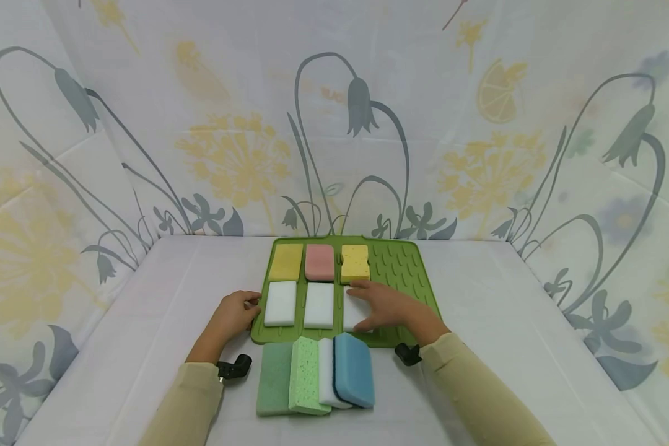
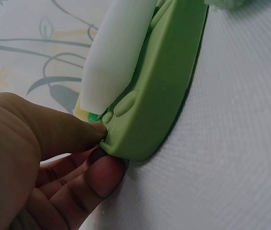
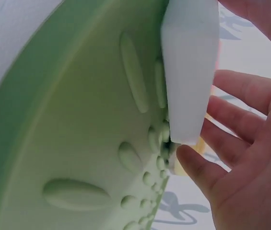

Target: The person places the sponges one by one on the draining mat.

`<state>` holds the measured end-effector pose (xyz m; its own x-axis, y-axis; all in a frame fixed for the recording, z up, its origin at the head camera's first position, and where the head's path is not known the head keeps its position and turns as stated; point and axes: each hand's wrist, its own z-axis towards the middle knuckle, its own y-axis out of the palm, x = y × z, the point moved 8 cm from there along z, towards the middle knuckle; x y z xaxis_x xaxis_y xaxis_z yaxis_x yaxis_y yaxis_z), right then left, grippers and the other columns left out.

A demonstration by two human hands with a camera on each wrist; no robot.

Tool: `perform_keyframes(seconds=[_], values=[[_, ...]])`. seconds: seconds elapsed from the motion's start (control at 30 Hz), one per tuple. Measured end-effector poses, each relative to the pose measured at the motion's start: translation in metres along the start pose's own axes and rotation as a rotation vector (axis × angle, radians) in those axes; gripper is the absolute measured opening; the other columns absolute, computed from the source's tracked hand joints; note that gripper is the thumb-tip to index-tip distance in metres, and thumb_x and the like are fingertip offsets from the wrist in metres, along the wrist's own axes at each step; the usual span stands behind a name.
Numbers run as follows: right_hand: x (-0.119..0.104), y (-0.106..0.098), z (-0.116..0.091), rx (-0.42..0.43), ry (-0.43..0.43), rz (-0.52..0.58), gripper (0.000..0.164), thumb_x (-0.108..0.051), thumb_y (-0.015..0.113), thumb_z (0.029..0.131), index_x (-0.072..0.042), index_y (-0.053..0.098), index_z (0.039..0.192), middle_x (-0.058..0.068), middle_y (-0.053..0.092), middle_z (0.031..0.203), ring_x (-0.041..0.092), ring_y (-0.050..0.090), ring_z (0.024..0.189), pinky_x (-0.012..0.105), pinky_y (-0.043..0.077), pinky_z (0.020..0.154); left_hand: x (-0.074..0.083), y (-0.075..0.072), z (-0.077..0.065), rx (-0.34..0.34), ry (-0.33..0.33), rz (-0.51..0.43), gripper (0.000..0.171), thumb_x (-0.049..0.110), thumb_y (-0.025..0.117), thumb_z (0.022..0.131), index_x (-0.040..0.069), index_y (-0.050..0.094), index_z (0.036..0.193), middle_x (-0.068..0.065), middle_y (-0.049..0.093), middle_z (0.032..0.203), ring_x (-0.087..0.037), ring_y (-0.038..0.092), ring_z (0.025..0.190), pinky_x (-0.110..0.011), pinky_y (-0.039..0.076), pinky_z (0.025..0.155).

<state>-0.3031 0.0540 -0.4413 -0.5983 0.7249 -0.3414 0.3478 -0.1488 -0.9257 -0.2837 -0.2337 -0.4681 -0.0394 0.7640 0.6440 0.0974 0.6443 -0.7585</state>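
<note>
The right grip, fingers spread loosely, touches a smooth white rectangular block on the mat's near row, its long axis pointing away from the person, its right side hidden by the hand. The left grip pinches the rim of the ridged green mat, thumb against fingers.

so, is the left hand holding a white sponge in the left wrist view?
No, the left hand pinches the edge of the green ridged tray.
</note>
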Motion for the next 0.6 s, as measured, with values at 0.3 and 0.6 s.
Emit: perform_keyframes(seconds=[0.3, 0.6], values=[[-0.008, -0.009, -0.012, 0.031, -0.045, 0.029, 0.084, -0.044, 0.076, 0.08, -0.01, 0.041, 0.148, 0.015, 0.034, 0.153, 0.035, 0.041, 0.136, 0.051, 0.04, 0.107, 0.001, 0.0, -0.001, 0.011, 0.021, 0.024, 0.039, 0.012, 0.058, 0.093, -0.003, 0.058, 0.129, -0.018, 0.064, 0.118, -0.026, 0.064, 0.099, -0.027, 0.055, 0.064], [-0.011, -0.013, -0.029, 0.063, -0.054, 0.039, 0.078, -0.046, 0.07, 0.085, -0.012, 0.041, 0.148, 0.011, 0.033, 0.155, 0.034, 0.04, 0.138, 0.051, 0.04, 0.107, 0.002, -0.002, 0.0, 0.012, 0.03, 0.056, 0.039, 0.012, 0.058, 0.093, -0.003, 0.059, 0.129, -0.018, 0.065, 0.117, -0.023, 0.064, 0.095, -0.028, 0.054, 0.066]])
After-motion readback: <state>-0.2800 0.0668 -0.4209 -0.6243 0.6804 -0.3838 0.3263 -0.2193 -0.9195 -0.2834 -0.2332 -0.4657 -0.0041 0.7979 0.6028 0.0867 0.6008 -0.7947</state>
